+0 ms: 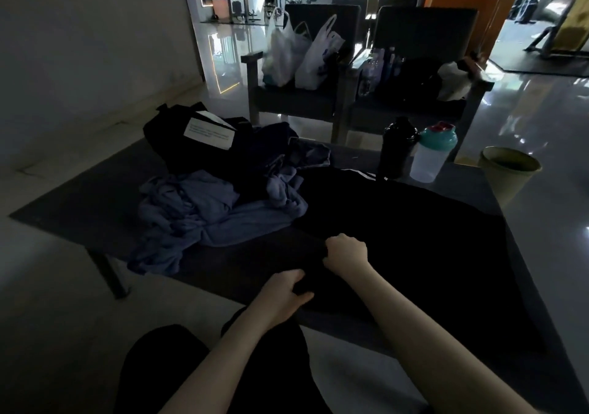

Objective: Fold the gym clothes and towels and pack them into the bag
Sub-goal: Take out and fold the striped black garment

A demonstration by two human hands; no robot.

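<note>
A black garment (414,232) with white stripes at its far end lies spread across the right half of the dark low table (79,203). My left hand (283,295) pinches its near left edge at the table's front. My right hand (345,254) grips the same edge a little farther in, fingers curled into the cloth. A heap of blue-grey towels and clothes (207,212) lies crumpled to the left of the garment. Behind the heap sits a black bag (191,139) with a white label on it.
A black bottle (396,149) and a clear shaker with a teal lid (432,155) stand at the table's far right. A green bin (506,171) is on the floor beside it. Two chairs behind hold white plastic bags (299,56) and other items.
</note>
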